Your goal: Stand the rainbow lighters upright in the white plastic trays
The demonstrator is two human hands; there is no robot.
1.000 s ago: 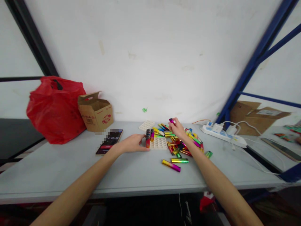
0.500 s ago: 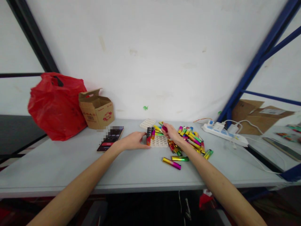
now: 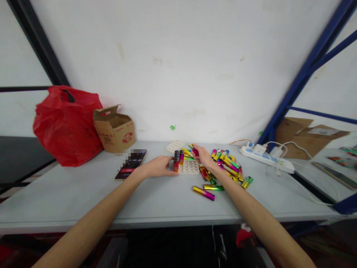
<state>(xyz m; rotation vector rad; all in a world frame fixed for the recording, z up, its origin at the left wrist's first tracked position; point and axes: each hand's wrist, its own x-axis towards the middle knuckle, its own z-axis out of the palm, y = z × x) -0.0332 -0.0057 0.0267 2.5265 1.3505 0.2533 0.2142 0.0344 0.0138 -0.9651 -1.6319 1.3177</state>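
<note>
A white tray with rows of holes [image 3: 191, 168] lies on the table, with a column of upright lighters [image 3: 176, 162] at its left edge. Around that edge my left hand [image 3: 157, 166] is closed, thumb in front and fingers behind, against the tray and the lighters. My right hand [image 3: 203, 155] pinches a magenta lighter [image 3: 195, 152] above the tray's right back corner. Shiny yellow, green, red and magenta lighters [image 3: 230, 165] are heaped right of the tray, partly behind my right forearm. Two loose lighters, one yellow-magenta [image 3: 203, 193] and one yellow-green [image 3: 213, 188], lie in front.
Behind stands another white holed tray [image 3: 174, 146] near the wall. To the left are a phone showing a timer [image 3: 132, 163], an open cardboard box [image 3: 115, 130] and a red plastic bag [image 3: 67, 126]. A power strip with plugs [image 3: 266, 160] and cables lies right.
Both hands stay almost in the same place, the right one still pinching the magenta lighter. The timer on the phone has moved on.
</note>
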